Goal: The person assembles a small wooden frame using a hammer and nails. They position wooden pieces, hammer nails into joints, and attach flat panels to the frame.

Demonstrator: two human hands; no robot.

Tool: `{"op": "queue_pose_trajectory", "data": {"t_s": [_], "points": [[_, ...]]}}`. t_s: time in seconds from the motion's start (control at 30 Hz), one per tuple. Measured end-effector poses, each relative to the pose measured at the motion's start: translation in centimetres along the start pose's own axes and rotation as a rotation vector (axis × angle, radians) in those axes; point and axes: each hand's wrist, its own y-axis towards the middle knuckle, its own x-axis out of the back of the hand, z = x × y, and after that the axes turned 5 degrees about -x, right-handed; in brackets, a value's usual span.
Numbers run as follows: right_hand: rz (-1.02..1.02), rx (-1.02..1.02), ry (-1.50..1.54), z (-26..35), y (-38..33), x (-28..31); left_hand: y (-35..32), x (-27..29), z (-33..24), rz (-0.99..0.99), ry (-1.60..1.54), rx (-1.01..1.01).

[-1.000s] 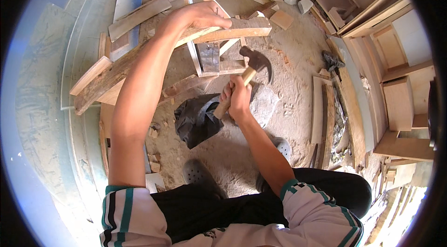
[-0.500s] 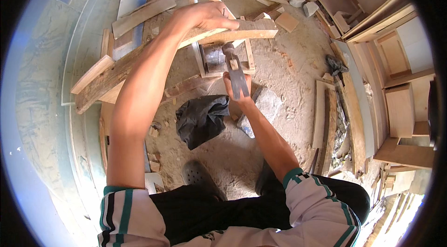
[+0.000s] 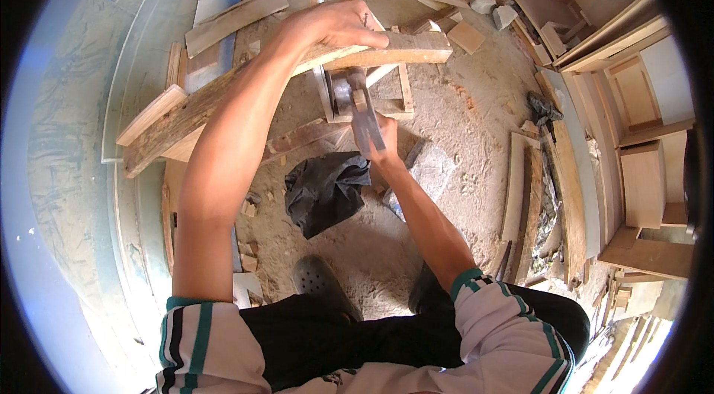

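Since a moment ago, the hammer [image 3: 362,113] has swung down from out at the right side and now sits low under the long wooden plank [image 3: 297,70], close to the small wooden frame [image 3: 370,93]. The right hand [image 3: 384,143] is wrapped tight around the hammer's handle. The left hand [image 3: 335,24] lies on top of the plank, fingers curled over its edge. A black bag [image 3: 325,189] lies on the sandy floor [image 3: 461,119] just beside the right arm.
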Motion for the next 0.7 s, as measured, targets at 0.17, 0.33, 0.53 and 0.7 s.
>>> {"op": "queue_pose_trajectory", "data": {"t_s": [0.17,0.33,0.53,0.7], "points": [[-0.057,0.081,0.169,0.7,-0.8,-1.0,0.0,-0.5,0.7,-0.078,0.025,0.037],[-0.112,0.078,-0.237,0.9,-0.8,-0.6,-0.2,0.3,0.0,0.032,-0.05,-0.012],[-0.118,0.01,-0.114,0.5,-0.2,-0.6,0.1,0.2,0.0,-0.037,-0.022,0.036],[-0.216,0.167,-0.512,1.6,-0.7,0.3,-0.5,0.3,-0.8,-0.002,-0.072,0.049]]}}
